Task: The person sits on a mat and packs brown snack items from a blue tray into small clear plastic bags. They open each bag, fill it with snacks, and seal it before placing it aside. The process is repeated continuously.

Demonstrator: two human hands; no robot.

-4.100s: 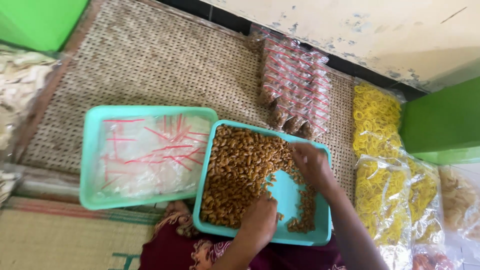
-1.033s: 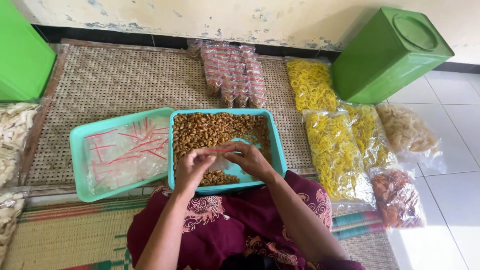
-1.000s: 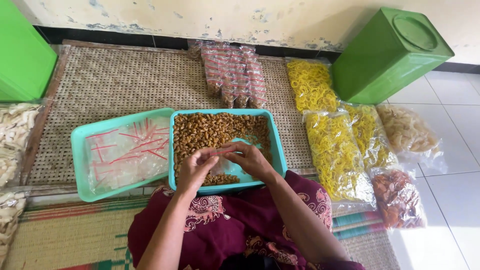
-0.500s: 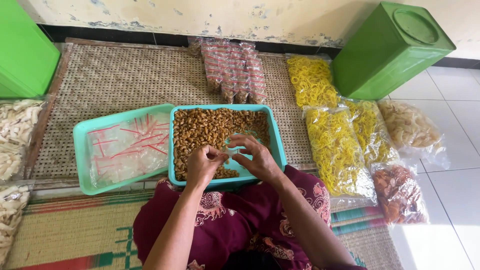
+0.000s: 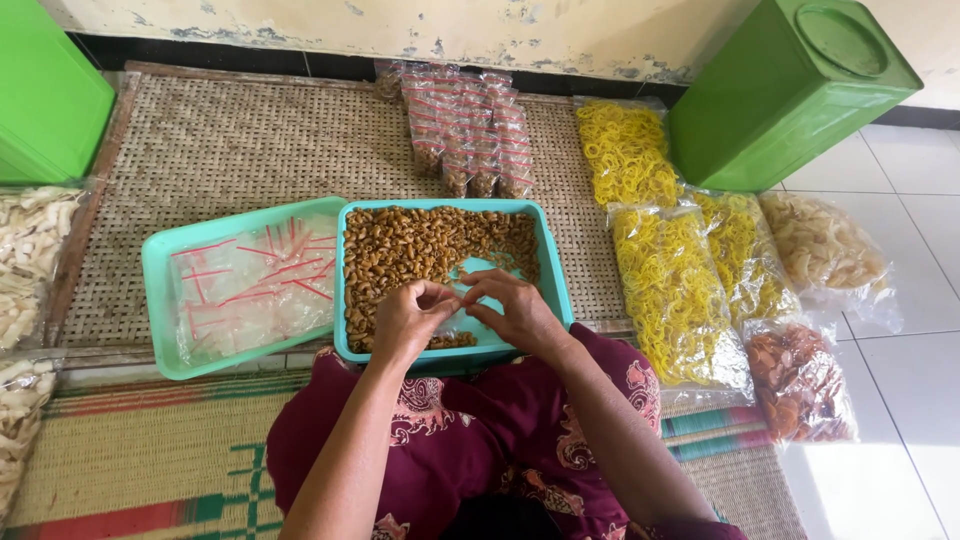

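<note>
both hands meet over the near edge of the teal plastic tray of brown curled snacks [image 5: 430, 245]; the left hand [image 5: 408, 318] and right hand [image 5: 512, 310] have fingertips pinched together on something small and clear, likely a little plastic bag, though i cannot make it out for sure; best to keep that pinch low over the tray so spills fall back in; the snacks lie just beyond and under the grip; the second teal tray of clear red-striped bags [image 5: 240, 285] sits touching on the left.
</note>
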